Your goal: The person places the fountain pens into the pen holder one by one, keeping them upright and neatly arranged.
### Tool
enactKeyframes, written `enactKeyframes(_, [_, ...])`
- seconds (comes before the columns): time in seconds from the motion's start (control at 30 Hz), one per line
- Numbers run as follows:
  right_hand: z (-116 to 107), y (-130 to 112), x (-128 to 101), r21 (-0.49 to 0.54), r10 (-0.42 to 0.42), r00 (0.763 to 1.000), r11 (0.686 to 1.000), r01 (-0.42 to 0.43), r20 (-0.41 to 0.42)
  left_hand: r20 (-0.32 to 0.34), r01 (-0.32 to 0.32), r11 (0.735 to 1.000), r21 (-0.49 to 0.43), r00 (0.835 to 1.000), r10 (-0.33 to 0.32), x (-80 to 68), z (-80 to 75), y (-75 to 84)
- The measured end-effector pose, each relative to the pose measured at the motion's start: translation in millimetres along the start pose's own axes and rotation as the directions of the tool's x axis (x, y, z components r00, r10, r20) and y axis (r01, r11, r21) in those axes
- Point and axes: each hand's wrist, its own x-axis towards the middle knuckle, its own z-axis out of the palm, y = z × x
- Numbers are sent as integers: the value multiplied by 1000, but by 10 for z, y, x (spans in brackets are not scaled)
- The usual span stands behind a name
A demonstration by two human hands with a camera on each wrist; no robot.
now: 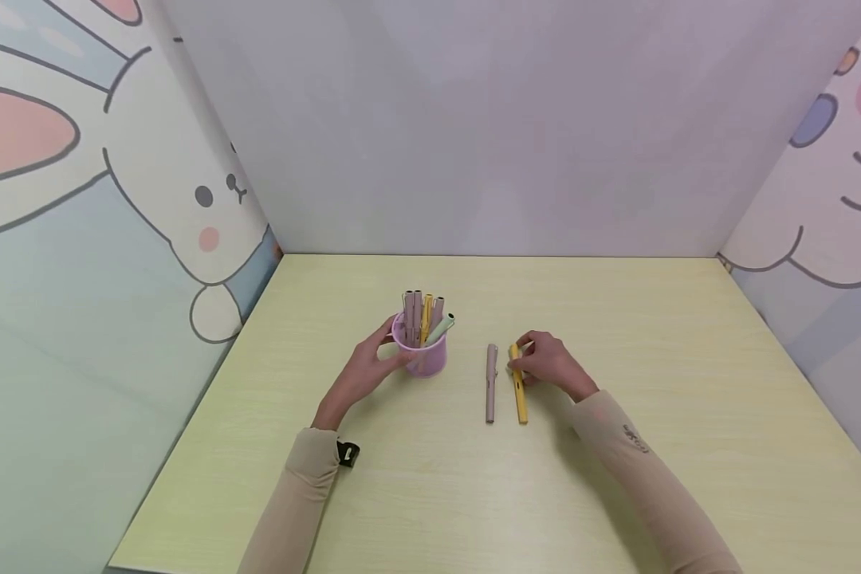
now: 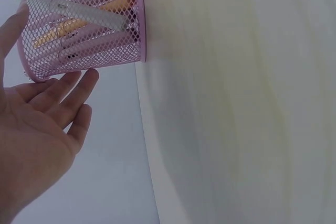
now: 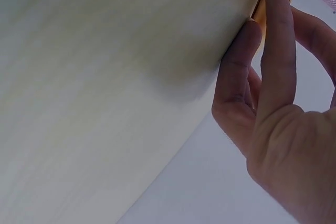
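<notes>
Left of the table's middle, my left hand [image 1: 362,370] holds a pink mesh pen cup [image 1: 434,363], thumb on the near side and fingers round the far side. Several mauve pens [image 1: 410,319], a yellow pen [image 1: 426,317] and a pale green pen [image 1: 440,328] stand in it; the green one leans right over the rim. My right hand [image 1: 554,365] pinches another yellow pen [image 1: 520,402] near its upper end. That pen lies along the table, and its clip end is partly hidden by the fingers. Beside it on the left lies a mauve pen [image 1: 491,391].
The pale yellow table [image 1: 430,510] meets a plain light wall [image 1: 488,143] at the back. Walls with cartoon figures [image 1: 208,215] flank it on both sides. A black band [image 1: 347,454] shows at the left sleeve cuff.
</notes>
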Motion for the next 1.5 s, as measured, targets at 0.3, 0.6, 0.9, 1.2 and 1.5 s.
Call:
enactKeyframes(0.3, [19,-14,7,-9,25,1000,1000,-25,-10,5,1,1000,-4,1000,-1,6,9,3])
enactKeyframes(0.6, [26,-15,32,3,22,1000,1000,-22,-5,5,-5,1000,-3,1000,5,13,11,12])
enactKeyframes(0.9, [28,-47,23,-17,1,1000,1000,0,5,5,-5,1000,-6,1000,5,16,12,-11])
enactKeyframes(1.2, [46,-17,47,-12,1,1000,1000,-1,-13,7,1,1000,-14,1000,-1,25,9,-20])
enactKeyframes(1.5, [23,22,47,33,-33,999,999,33,-16,4,8,1000,-9,1000,-8,24,7,-19])
